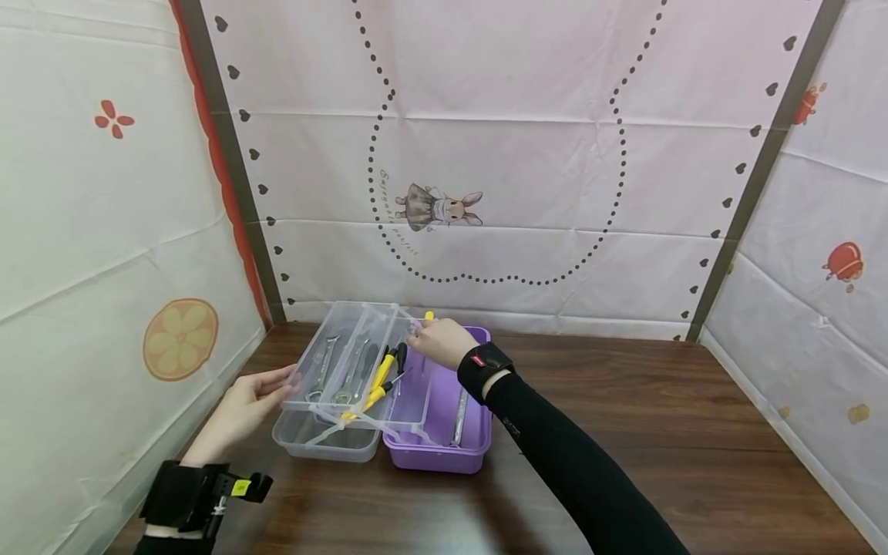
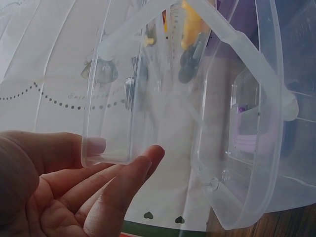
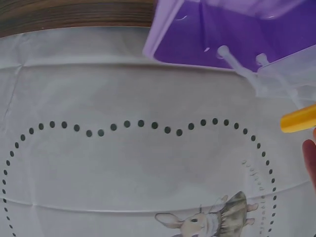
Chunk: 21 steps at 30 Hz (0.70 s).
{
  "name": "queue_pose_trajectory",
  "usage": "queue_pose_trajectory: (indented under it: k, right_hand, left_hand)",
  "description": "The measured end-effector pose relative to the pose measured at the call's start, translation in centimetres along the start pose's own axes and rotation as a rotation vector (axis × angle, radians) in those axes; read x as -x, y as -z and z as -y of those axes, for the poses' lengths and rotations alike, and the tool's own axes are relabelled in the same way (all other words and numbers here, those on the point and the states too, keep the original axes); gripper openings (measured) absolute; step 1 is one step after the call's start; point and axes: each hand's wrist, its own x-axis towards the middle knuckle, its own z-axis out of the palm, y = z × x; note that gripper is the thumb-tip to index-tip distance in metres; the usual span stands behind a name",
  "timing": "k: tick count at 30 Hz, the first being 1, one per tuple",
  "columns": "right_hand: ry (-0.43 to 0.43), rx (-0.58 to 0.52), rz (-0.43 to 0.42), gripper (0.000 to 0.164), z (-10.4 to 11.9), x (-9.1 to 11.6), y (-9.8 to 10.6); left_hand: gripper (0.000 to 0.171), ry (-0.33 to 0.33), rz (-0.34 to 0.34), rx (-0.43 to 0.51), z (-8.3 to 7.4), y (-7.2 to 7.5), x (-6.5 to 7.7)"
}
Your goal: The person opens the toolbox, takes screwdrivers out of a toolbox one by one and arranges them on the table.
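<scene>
My left hand (image 1: 243, 405) pinches the near-left corner of a clear plastic tray (image 1: 395, 416), thumb on one side of its wall, as the left wrist view shows. The divided tray stands raised on white hinge arms (image 2: 256, 64) over a toolbox. Inside lie wrenches (image 1: 322, 368) and yellow-and-black screwdrivers (image 1: 380, 378). Over the tray's right side, my right hand (image 1: 442, 342) grips a yellow-handled tool (image 3: 298, 119); its other end is hidden. Beneath and to the right is the purple box half (image 1: 439, 460), where a wrench (image 1: 459, 416) lies.
A clear box half (image 1: 333, 447) sits left of the purple one on the brown wooden table (image 1: 610, 432). Printed white cloth (image 1: 513, 185) hangs behind, with more cloth at the left and right sides.
</scene>
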Motion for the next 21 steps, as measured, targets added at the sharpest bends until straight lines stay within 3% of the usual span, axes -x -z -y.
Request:
queue_pose_trajectory:
  k: [9, 21]
  right_hand:
    - [-0.028, -0.008, -0.09, 0.009, -1.5, 1.4, -0.5]
    - [-0.097, -0.112, -0.085, 0.013, -2.8, 3.1, -0.9]
  left_hand:
    - [0.043, 0.014, 0.004, 0.007, 0.1, -0.1, 0.0]
    - [0.044, 0.024, 0.023, 0.014, -0.1, 0.0, -0.1]
